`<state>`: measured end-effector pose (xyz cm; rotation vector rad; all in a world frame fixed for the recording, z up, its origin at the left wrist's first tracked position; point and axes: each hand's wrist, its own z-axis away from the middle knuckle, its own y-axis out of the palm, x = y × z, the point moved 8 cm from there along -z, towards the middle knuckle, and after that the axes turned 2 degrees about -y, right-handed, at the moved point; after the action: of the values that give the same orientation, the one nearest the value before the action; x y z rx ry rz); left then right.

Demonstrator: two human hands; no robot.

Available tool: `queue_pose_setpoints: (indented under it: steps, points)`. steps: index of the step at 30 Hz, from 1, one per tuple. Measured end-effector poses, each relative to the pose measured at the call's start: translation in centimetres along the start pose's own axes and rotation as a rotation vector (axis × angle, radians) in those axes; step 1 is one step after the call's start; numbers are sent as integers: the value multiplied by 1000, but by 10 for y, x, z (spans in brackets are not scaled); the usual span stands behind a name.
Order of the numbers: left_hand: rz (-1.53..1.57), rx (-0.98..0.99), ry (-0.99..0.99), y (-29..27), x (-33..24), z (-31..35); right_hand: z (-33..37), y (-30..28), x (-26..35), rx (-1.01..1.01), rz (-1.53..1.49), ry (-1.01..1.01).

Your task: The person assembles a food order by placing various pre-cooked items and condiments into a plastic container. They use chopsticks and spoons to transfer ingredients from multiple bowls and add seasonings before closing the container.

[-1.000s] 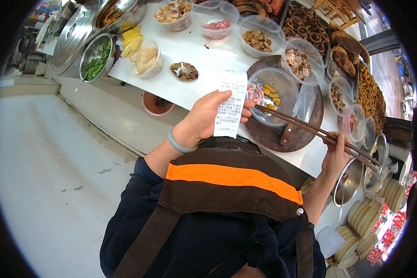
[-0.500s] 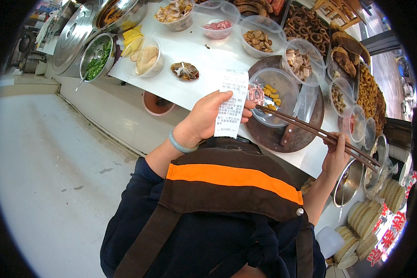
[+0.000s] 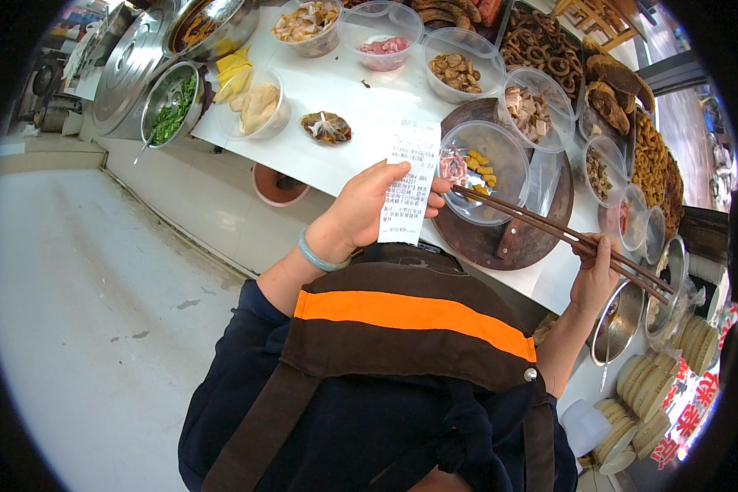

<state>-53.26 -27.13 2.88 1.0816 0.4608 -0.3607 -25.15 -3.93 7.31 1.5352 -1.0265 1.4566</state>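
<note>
Paper slip [image 3: 407,215] pinched in my left grip [image 3: 361,201], chopsticks [image 3: 541,225] in my right [image 3: 594,275]

Nearest my camera, a dark brown cloth apron [image 3: 418,357] with a flat orange band bulges up and hides part of the bench edge. Above it, my left grip has its thumb on the front of the thin white slip, a long printed strip, with fingers behind. A smooth, pale bangle [image 3: 320,254] rings that wrist. My right grip is closed around the long, slim brown chopsticks; their tips slant over the rim of a clear plastic bowl [image 3: 508,164], just beside my left fingertips. Yellow chunks and pinkish pieces lie inside it.

The bowl sits on a round, dark wooden board [image 3: 467,242], a broad-bladed cleaver [image 3: 541,190] lying beside it. The slip blocks my view of the bench just left of the board. Around stand a knotted see-through bag [image 3: 326,127], tubs of cut food [image 3: 455,75] and a metal bowl of chopped greens [image 3: 170,107]; glossy brown curls fill a tray [image 3: 541,51] farther off.

The bench [image 3: 348,98] is white and smooth; left of it runs a pale, scuffed floor [image 3: 123,303]. A wooden stool [image 3: 603,23] stands far back.
</note>
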Motion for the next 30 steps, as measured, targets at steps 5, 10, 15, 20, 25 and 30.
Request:
queue_pose_setpoints:
  steps: [5,10,15,20,25,30]
  points:
    - [-24,-20,17,1,-2,1,0,1,0,8,-11,-8]
    - [-10,-28,20,2,-2,1,1,6,3,45,-50,-9]
    - [-27,-45,27,1,-3,2,1,4,4,-10,-3,4]
    - [-21,-41,24,1,-3,1,1,5,6,-18,2,3]
    - [11,-27,15,1,-3,0,2,7,7,-8,-30,11]
    - [53,-8,17,3,-3,1,1,7,8,-6,-4,-10]
